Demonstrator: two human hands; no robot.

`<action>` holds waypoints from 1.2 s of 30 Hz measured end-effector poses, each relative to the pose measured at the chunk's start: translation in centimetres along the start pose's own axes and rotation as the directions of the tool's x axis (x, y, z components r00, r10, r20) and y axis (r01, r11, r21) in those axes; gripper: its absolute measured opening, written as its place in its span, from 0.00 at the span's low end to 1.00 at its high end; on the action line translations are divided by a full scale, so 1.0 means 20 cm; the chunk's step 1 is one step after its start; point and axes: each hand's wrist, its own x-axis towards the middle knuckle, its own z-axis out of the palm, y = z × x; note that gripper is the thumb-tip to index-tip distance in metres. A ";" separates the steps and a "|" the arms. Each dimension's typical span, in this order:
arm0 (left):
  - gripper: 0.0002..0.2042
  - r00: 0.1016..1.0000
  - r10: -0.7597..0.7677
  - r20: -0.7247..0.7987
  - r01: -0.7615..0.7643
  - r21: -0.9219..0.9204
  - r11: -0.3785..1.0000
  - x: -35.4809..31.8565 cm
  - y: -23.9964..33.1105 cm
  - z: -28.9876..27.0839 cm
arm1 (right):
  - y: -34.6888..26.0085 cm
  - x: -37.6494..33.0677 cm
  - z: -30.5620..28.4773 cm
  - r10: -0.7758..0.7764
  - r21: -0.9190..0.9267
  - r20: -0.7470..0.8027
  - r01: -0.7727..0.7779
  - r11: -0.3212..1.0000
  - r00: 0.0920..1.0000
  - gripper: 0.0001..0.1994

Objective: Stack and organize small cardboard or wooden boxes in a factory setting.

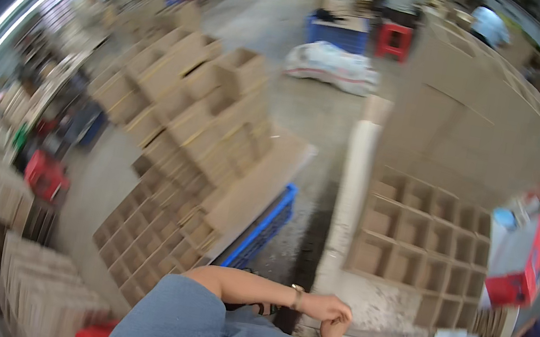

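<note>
My left hand [324, 307], with a band on its wrist, reaches across in front of my body. Its fingers are curled, and whatever they may hold is hidden. Directly below it is my right hand [333, 328], close against the left or touching it, its fingers mostly covered. Nearest to both hands is a pale, stained work surface [369, 303]. On this surface, to the right, stands a cardboard divider grid [412, 239] with square open cells. A tall brown cardboard sheet or panel [470, 123] rises behind the grid.
At left, stacked cardboard dividers [201, 107] and more grids [153, 227] stand beside a blue plastic crate [263, 228]. Flat cardboard stacks [51, 282] fill the lower left. A red box [522, 264] sits at right. Farther off are a white sack [334, 65], a red stool [394, 41] and people.
</note>
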 end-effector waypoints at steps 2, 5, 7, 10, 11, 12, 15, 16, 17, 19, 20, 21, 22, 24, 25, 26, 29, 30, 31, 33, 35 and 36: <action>0.07 0.896 0.177 -0.408 0.093 0.561 0.822 -0.40 -0.07 -0.28 | -0.21 0.05 0.07 -0.071 0.101 0.117 0.059 0.993 0.991 0.05; 0.06 0.568 0.048 -0.822 0.326 0.278 0.904 -0.93 -0.06 -0.55 | -0.37 0.12 0.22 -0.144 0.145 0.304 0.104 0.984 0.942 0.05; 0.08 0.278 0.134 -0.951 0.349 0.230 0.908 -1.25 -0.17 -0.70 | -0.46 0.20 0.35 -0.154 0.196 0.358 0.087 0.977 0.921 0.05; 0.06 -0.018 0.163 -0.986 0.584 0.123 0.803 -1.66 -0.21 -0.87 | -0.57 0.27 0.51 -0.200 0.201 0.473 0.116 0.973 0.858 0.04; 0.05 -0.074 0.138 -0.988 0.646 0.058 0.761 -1.72 -0.12 -0.91 | -0.57 0.30 0.55 -0.234 0.173 0.511 0.168 0.971 0.827 0.04; 0.05 -0.080 0.347 -0.934 0.635 0.220 0.740 -1.80 -0.07 -0.96 | -0.59 0.38 0.63 -0.305 0.169 0.519 0.254 0.952 0.799 0.04; 0.10 -0.214 0.344 -0.914 0.529 0.187 0.828 -1.90 0.24 -0.99 | -0.69 0.45 0.73 -0.255 0.106 0.650 0.247 0.963 0.716 0.06; 0.14 -0.225 0.423 -0.878 0.561 0.238 0.793 -1.96 0.34 -1.00 | -0.78 0.48 0.74 -0.228 0.143 0.722 0.182 0.973 0.653 0.05; 0.17 -0.060 0.695 -0.717 0.776 0.404 0.484 -1.96 0.54 -1.02 | -0.74 0.50 0.78 -0.301 0.192 0.751 0.241 0.951 0.588 0.04; 0.22 0.141 0.796 -0.589 0.704 0.625 0.338 -1.75 0.77 -1.22 | -0.65 0.56 0.81 -0.432 0.196 0.677 0.421 0.886 0.595 0.05; 0.24 0.189 0.819 -0.542 0.661 0.687 0.302 -1.64 0.87 -1.30 | -0.68 0.61 0.80 -0.366 0.153 0.688 0.367 0.917 0.627 0.05; 0.25 0.196 0.776 -0.600 0.676 0.656 0.337 -1.66 0.92 -1.33 | -0.72 0.59 0.82 -0.318 0.128 0.718 0.332 0.935 0.619 0.05; 0.25 0.209 0.730 -0.650 0.682 0.632 0.368 -1.67 0.97 -1.37 | -0.79 0.64 0.89 -0.311 0.124 0.743 0.334 0.935 0.593 0.05; 0.22 0.226 0.578 -0.785 0.771 0.506 0.386 -1.74 0.98 -1.38 | -0.88 0.63 0.99 -0.319 0.148 0.798 0.347 0.926 0.511 0.06; 0.20 0.213 0.489 -0.846 0.819 0.428 0.383 -1.75 0.97 -1.41 | -0.90 0.64 1.01 -0.327 0.157 0.800 0.351 0.923 0.502 0.06; 0.12 0.208 0.464 -0.861 0.859 0.387 0.334 -1.75 0.93 -1.46 | -0.90 0.64 1.01 -0.335 0.169 0.804 0.351 0.921 0.491 0.06; 0.09 0.219 0.648 -0.729 0.792 0.521 0.318 -1.75 0.82 -1.54 | -0.92 0.61 1.03 -0.324 0.177 0.839 0.343 0.923 0.437 0.07; 0.09 0.180 0.707 -0.684 0.781 0.536 0.320 -1.73 0.85 -1.53 | -0.93 0.59 1.02 -0.318 0.173 0.845 0.344 0.923 0.430 0.07; 0.08 0.133 0.735 -0.665 0.754 0.549 0.361 -1.71 0.86 -1.50 | -0.95 0.60 1.03 -0.315 0.174 0.855 0.345 0.922 0.412 0.08; 0.08 0.080 0.775 -0.626 0.690 0.596 0.410 -1.71 0.94 -1.43 | -0.97 0.60 1.04 -0.313 0.167 0.860 0.358 0.919 0.403 0.08; 0.09 0.048 0.785 -0.617 0.628 0.631 0.457 -1.73 0.98 -1.33 | -0.99 0.59 1.04 -0.308 0.165 0.871 0.363 0.917 0.382 0.09; 0.09 0.055 0.784 -0.618 0.629 0.632 0.453 -1.73 0.98 -1.29 | -1.00 0.60 1.06 -0.312 0.170 0.873 0.365 0.915 0.375 0.09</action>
